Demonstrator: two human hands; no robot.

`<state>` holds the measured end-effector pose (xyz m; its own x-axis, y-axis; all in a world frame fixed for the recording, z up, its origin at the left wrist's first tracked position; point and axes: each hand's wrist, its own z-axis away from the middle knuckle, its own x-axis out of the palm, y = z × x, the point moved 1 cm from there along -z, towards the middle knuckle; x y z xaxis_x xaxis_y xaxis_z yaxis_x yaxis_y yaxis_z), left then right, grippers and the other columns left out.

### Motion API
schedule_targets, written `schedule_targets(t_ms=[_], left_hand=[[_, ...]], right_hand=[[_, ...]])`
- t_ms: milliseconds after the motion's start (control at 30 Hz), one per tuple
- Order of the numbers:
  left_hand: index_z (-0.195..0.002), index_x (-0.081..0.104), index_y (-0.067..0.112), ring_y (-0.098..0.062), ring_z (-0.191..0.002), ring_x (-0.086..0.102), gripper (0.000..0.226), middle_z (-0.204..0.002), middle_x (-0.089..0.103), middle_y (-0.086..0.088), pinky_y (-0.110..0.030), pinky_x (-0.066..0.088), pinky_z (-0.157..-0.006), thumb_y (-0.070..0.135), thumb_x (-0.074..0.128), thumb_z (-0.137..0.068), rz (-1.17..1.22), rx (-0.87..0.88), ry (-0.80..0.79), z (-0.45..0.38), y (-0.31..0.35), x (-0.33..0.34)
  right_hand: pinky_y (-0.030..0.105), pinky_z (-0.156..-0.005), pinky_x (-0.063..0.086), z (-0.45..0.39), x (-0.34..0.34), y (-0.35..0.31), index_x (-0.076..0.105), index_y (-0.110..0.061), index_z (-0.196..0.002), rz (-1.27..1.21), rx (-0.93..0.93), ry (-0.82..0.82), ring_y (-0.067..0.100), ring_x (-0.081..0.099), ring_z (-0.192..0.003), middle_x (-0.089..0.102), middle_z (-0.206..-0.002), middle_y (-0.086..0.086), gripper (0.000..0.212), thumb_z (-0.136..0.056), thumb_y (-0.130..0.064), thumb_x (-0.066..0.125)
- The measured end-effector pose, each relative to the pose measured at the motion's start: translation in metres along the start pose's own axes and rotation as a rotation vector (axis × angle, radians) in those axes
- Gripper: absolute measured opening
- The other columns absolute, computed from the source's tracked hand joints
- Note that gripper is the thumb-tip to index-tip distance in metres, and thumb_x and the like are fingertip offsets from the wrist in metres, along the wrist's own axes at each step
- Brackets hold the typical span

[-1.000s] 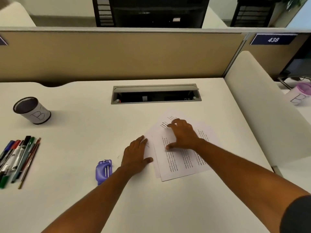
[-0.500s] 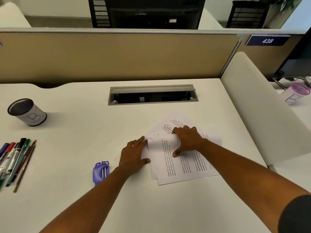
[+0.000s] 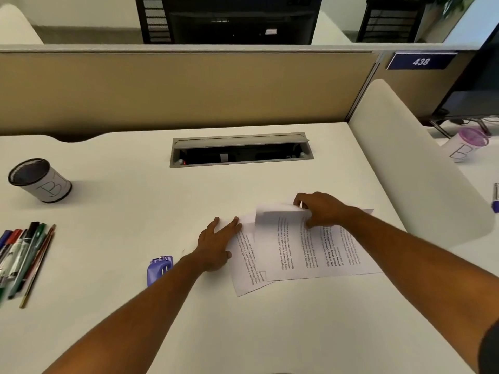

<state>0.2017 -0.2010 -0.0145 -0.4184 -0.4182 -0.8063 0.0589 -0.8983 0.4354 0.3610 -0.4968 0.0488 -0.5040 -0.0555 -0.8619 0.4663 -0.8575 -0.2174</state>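
Several printed white sheets [image 3: 291,252] lie overlapped on the white desk [image 3: 113,211], right of centre. My right hand [image 3: 321,209] grips the far edge of the top sheets, fingers curled over it, and that edge curls up off the desk. My left hand [image 3: 216,244] lies flat with straight fingers on the left edge of the lowest sheet. A small purple stapler [image 3: 159,268] sits just left of my left forearm.
A mesh pen cup [image 3: 40,180] marked B stands at the far left. Several pens and pencils [image 3: 24,255] lie at the left edge. A cable tray [image 3: 240,149] opens in the desk's middle. A tan partition [image 3: 189,87] and a white side divider [image 3: 421,163] bound the desk.
My right hand slid the top sheets to the right and curled round their far edge, lifting it. My left hand stayed flat on the lower sheet.
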Motion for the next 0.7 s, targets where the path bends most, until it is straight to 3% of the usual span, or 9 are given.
schedule_targets(t_ms=[133,200,300,433,700], left_hand=[[-0.158,0.012,0.029,-0.028,-0.154,0.001,0.088,-0.166,0.002,0.014,-0.041,0.016,-0.122,0.025,0.068,-0.091,0.001,0.015,0.112,-0.002,0.001,0.002],[-0.156,0.023,0.017,-0.03,-0.149,0.017,0.091,-0.165,0.017,0.002,-0.042,0.028,-0.117,0.035,0.075,-0.084,0.001,-0.054,0.218,-0.002,0.002,0.0],[-0.146,0.04,0.015,-0.028,-0.139,0.03,0.081,-0.154,0.034,-0.003,-0.04,0.038,-0.107,0.046,0.075,-0.081,-0.078,-0.106,0.304,0.0,0.001,-0.001],[-0.147,0.039,0.021,-0.028,-0.142,0.026,0.073,-0.156,0.031,-0.001,-0.041,0.039,-0.106,0.049,0.068,-0.086,-0.112,-0.108,0.334,0.004,-0.004,0.003],[-0.149,0.036,0.023,-0.027,-0.145,0.021,0.07,-0.159,0.027,0.001,-0.042,0.034,-0.11,0.046,0.064,-0.09,-0.07,-0.131,0.345,0.004,-0.002,0.009]], right_hand=[[0.029,-0.074,0.038,-0.003,0.014,-0.013,0.062,-0.025,-0.112,-0.066,-0.07,0.032,0.015,0.055,-0.093,0.062,-0.103,-0.009,0.046,-0.074,-0.032,0.088],[0.029,-0.074,0.037,-0.005,0.024,-0.024,0.064,-0.023,-0.105,-0.069,-0.102,0.052,0.017,0.056,-0.094,0.059,-0.099,-0.011,0.04,-0.075,-0.037,0.087],[0.031,-0.081,0.045,-0.008,0.035,-0.037,0.066,-0.021,-0.106,-0.063,-0.127,0.139,0.018,0.053,-0.104,0.058,-0.11,-0.006,0.039,-0.077,-0.04,0.084],[0.037,-0.089,0.049,-0.008,0.043,-0.045,0.066,-0.02,-0.108,-0.074,-0.092,0.205,0.02,0.049,-0.113,0.053,-0.126,-0.001,0.041,-0.077,-0.038,0.085],[0.032,-0.085,0.048,-0.007,0.047,-0.044,0.063,-0.021,-0.121,-0.015,0.02,0.219,0.022,0.053,-0.113,0.052,-0.128,0.001,0.057,-0.075,-0.048,0.084]])
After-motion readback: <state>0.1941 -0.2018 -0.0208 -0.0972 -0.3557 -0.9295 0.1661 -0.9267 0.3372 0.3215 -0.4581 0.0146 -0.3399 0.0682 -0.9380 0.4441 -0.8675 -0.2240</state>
